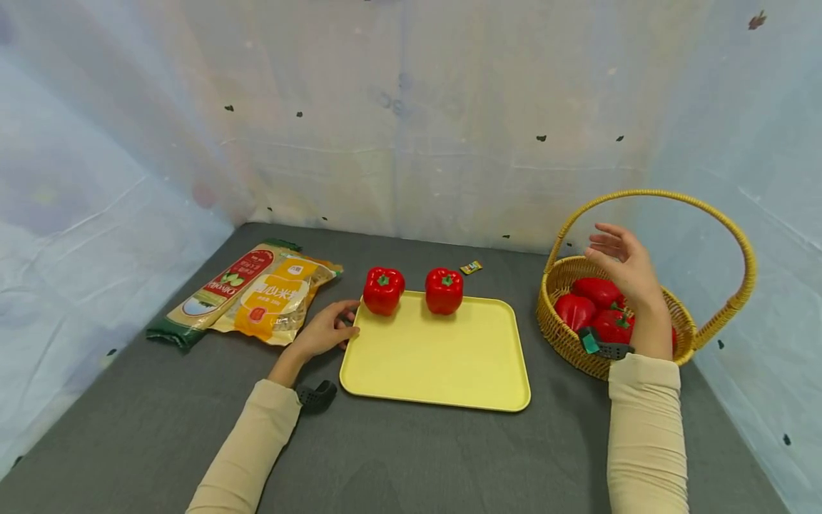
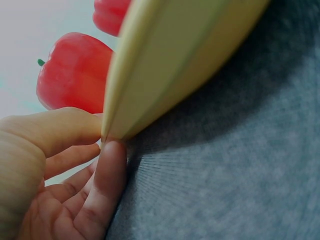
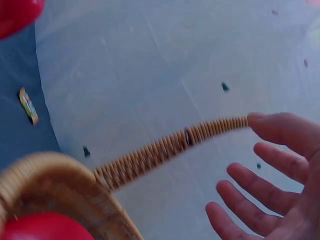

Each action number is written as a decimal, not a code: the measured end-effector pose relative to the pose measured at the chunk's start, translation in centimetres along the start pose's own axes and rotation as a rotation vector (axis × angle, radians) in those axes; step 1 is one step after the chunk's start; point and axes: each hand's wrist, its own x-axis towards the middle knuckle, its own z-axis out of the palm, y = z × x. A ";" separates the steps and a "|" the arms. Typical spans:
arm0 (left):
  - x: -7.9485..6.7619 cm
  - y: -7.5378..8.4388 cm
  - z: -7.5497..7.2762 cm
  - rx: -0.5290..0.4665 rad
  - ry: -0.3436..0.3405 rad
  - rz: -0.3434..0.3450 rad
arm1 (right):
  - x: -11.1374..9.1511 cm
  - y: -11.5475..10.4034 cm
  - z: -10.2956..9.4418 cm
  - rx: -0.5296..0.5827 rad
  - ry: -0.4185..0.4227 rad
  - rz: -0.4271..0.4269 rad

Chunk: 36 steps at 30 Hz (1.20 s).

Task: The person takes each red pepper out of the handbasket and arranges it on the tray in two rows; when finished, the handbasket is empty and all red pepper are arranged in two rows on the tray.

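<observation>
My left hand [image 1: 325, 330] pinches the left rim of a yellow tray [image 1: 437, 364], with fingertips meeting the edge in the left wrist view. Two red bell peppers stand near the tray's back edge: a left pepper [image 1: 383, 291] and a right pepper [image 1: 444, 291]. Over a wicker basket [image 1: 561, 332], my right hand [image 1: 626, 265] is raised with loosely bent, spread fingers and nothing in them. Several red peppers [image 1: 597, 291] lie inside the basket, partly hidden by my right wrist. The basket's tall arched handle [image 3: 145, 157] passes behind the fingers in the right wrist view.
Left of the tray lie a green and red food bag [image 1: 225, 285] and an orange and clear food bag [image 1: 276, 303], overlapping. Behind the tray is a small wrapped packet [image 1: 471, 268]. Pale sheeting [image 1: 449, 143] hangs around the dark grey table [image 1: 411, 457].
</observation>
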 end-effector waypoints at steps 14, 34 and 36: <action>0.1 -0.5 0.0 0.004 -0.007 0.008 | 0.9 3.1 -2.3 -0.115 0.159 0.159; 0.0 -0.3 0.1 -0.005 0.003 -0.001 | 0.1 7.5 -2.2 -0.158 -0.003 0.314; 0.0 -0.3 0.1 -0.002 0.002 0.000 | -0.1 7.5 -2.1 -0.172 -0.033 0.329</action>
